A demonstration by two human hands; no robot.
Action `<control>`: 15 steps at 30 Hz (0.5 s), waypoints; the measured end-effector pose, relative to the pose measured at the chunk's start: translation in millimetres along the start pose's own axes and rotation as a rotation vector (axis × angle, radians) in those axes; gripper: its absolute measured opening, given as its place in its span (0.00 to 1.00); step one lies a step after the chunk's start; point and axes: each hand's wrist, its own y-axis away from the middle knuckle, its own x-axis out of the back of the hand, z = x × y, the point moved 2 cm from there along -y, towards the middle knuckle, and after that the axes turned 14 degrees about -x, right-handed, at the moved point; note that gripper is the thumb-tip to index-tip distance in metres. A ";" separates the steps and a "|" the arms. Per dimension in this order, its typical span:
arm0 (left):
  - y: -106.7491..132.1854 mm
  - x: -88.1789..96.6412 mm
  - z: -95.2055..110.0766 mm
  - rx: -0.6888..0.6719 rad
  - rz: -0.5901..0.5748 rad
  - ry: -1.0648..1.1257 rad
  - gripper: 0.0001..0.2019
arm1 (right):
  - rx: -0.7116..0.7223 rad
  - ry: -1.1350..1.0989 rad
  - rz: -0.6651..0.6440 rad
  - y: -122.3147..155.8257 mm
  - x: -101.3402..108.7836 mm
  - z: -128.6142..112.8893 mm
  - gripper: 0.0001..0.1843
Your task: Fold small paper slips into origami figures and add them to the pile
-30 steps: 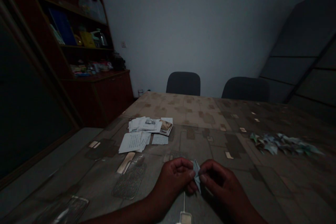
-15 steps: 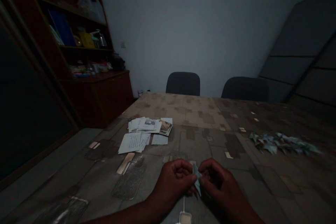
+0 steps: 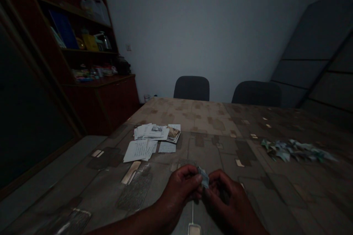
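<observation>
In dim light, my left hand and my right hand meet just above the near part of the table. Both pinch a small folded piece of pale blue-grey paper between thumbs and fingers. The paper pokes up between the fingertips, and its lower part is hidden by my fingers. The fingers of both hands are curled closed round it.
A loose stack of printed paper sheets and cards lies to the left on the patterned tablecloth. A heap of small folded paper pieces lies at the right. Two dark chairs stand at the far side. A wooden shelf unit fills the left.
Both hands have shifted slightly and turned the folded paper; it now sits higher between the fingertips and shows less. My right hand has rolled inward.
</observation>
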 end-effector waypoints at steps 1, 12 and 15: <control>0.0 -0.1 -0.5 -0.003 -0.005 -0.010 0.14 | 0.032 0.043 0.039 0.2 0.6 0.3 0.04; -0.3 -0.2 0.4 -0.052 -0.010 -0.100 0.17 | 0.600 0.337 0.326 0.1 10.8 -2.5 0.08; 0.1 1.1 2.8 -0.060 0.022 -0.078 0.16 | 0.623 0.322 0.246 0.9 9.5 -2.1 0.09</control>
